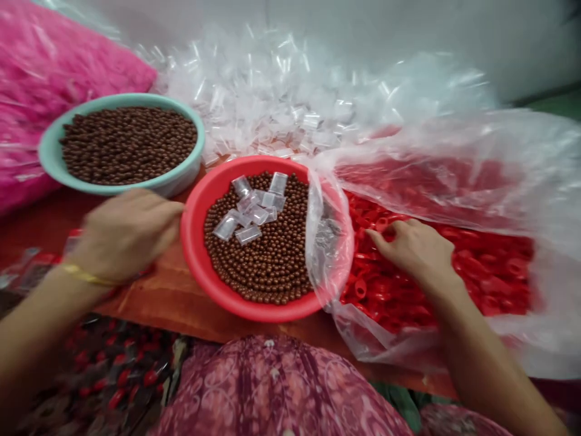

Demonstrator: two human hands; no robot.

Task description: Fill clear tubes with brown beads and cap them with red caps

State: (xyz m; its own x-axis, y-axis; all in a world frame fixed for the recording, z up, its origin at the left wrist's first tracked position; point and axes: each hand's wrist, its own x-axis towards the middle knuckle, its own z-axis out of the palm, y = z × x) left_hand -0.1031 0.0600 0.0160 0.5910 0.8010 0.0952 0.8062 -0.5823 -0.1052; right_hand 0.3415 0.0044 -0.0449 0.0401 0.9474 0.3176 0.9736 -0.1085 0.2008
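Note:
My right hand (415,248) is in a clear plastic bag (481,142) of small red plastic caps (490,266). Its thumb stands apart from the bent fingers, whose tips are hidden; I see nothing held. My left hand (127,233), with a yellow band at the wrist, is beside the left rim of a red basin (267,312). Blur and the back of the hand hide its fingers, so a hold cannot be made out. Brown round balls (272,266) fill the basin, and several small clear plastic cups (249,209) lie on top of them.
A pale green basin (49,145) of brown balls stands at the back left, beside a bag of pink pieces (68,79). Clear cups (313,121) are heaped behind. Red-and-clear packed pieces (122,369) lie low at the left. The bag's edge overlaps the red basin.

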